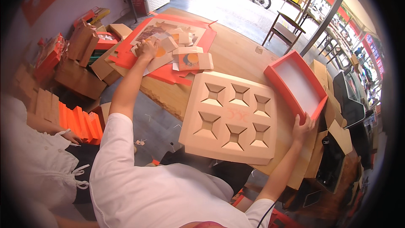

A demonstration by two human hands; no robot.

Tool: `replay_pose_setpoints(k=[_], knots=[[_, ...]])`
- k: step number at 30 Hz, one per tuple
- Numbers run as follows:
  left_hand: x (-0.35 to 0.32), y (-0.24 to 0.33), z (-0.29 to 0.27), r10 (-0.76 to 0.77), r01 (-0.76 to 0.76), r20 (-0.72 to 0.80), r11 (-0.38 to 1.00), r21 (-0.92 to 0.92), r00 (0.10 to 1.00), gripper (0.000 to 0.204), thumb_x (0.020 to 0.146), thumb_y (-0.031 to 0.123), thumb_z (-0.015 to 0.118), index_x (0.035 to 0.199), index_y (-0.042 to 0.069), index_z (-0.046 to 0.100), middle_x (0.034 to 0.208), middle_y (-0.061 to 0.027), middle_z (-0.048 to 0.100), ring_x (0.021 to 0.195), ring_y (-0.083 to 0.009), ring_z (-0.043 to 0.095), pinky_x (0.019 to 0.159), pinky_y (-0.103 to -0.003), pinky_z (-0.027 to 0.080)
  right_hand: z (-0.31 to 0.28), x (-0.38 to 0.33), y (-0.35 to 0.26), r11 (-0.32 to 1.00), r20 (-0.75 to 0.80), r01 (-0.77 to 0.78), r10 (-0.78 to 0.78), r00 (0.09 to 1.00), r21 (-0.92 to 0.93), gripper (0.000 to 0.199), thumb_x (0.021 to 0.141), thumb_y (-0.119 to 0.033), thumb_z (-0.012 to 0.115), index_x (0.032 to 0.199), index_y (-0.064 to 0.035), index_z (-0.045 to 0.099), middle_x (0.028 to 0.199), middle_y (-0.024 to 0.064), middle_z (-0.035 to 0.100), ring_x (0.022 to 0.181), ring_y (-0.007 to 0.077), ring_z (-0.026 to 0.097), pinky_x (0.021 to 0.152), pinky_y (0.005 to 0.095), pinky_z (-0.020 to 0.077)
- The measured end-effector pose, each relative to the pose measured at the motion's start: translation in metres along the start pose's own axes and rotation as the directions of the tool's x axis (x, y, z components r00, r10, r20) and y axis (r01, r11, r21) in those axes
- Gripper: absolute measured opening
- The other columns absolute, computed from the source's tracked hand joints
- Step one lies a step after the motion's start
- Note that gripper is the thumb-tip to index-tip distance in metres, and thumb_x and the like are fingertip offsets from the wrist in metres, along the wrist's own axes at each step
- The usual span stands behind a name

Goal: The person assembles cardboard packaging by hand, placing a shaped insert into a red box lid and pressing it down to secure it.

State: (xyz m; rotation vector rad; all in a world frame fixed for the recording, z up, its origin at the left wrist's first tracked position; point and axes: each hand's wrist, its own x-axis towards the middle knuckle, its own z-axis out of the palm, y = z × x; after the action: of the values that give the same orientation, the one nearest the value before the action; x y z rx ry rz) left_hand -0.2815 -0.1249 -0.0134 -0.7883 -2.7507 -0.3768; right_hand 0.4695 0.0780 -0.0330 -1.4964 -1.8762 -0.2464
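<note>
My left hand [147, 50] reaches to the far left, fingers bent down onto a pile of small flat cartons. What lies under its fingertips is hidden. Beside it, a small carton with an orange round print [190, 61] lies on a flattened red box sheet [168, 75]. My right hand [303, 127] grips the near edge of a shallow red box [295, 85] with a white inside, fingers closed over its wall. Between my hands sits a beige cardboard insert [230, 116] with several square recesses, overhanging the table's near edge.
The wooden table [236, 55] spans the middle. Brown cartons [333, 143] stand by its right edge. At left are stacked boxes [82, 76], orange folded boxes [80, 120] and another person's hand [72, 137]. A chair [284, 29] stands beyond the table.
</note>
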Motion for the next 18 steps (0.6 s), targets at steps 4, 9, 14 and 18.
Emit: replay_pose_setpoints(k=[4, 9, 14, 18], knots=[[0.023, 0.0, -0.009, -0.047, 0.05, 0.027, 0.993, -0.111, 0.999, 0.076, 0.099, 0.069, 0.042, 0.115, 0.002, 0.074, 0.129, -0.0223, 0.067, 0.12, -0.0392, 0.066, 0.097, -0.05, 0.055, -0.012, 0.0, -0.001, 0.999, -0.012, 0.011, -0.012, 1.0, -0.042, 0.051, 0.092, -0.036, 0.074, 0.135, -0.0097, 0.067, 0.137, 0.0152, 0.065, 0.143, 0.0446, 0.043, 0.121, 0.0547, 0.0335], [0.058, -0.029, 0.018, -0.256, 0.283, 0.152, 0.938, -0.2, 0.955, 0.076, 0.098, 0.07, 0.045, 0.121, 0.003, 0.071, 0.134, -0.025, 0.064, 0.117, -0.0355, 0.068, 0.093, -0.048, 0.057, -0.032, 0.008, -0.042, 0.997, -0.278, 0.078, -0.082, 0.957, -0.027, 0.045, 0.095, -0.034, 0.071, 0.132, -0.0081, 0.067, 0.132, 0.0128, 0.066, 0.138, 0.0378, 0.05, 0.115, 0.0514, 0.0386], [0.05, -0.017, 0.022, -0.209, 0.21, 0.025, 0.977, -0.048, 0.978, 0.083, 0.095, 0.073, 0.046, 0.142, 0.006, 0.058, 0.151, -0.024, 0.051, 0.129, -0.0392, 0.059, 0.1, -0.05, 0.051, -0.103, 0.01, -0.176, 0.872, 0.059, 0.146, -0.195, 0.979, 0.468, 0.047, 0.094, -0.028, 0.073, 0.134, -0.0059, 0.064, 0.134, 0.0155, 0.064, 0.127, 0.0354, 0.058, 0.109, 0.046, 0.0456], [0.047, -0.004, 0.013, -0.147, 0.139, 0.067, 0.984, 0.108, 0.987, 0.089, 0.093, 0.078, 0.044, 0.146, 0.007, 0.055, 0.152, -0.0223, 0.051, 0.141, -0.0384, 0.048, 0.11, -0.053, 0.043, -0.113, -0.002, -0.288, 0.696, 0.383, 0.385, -0.679, 0.626, 0.606, 0.067, 0.086, -0.034, 0.081, 0.143, -0.0063, 0.057, 0.143, 0.0182, 0.058, 0.133, 0.0375, 0.055, 0.112, 0.0473, 0.0439]])
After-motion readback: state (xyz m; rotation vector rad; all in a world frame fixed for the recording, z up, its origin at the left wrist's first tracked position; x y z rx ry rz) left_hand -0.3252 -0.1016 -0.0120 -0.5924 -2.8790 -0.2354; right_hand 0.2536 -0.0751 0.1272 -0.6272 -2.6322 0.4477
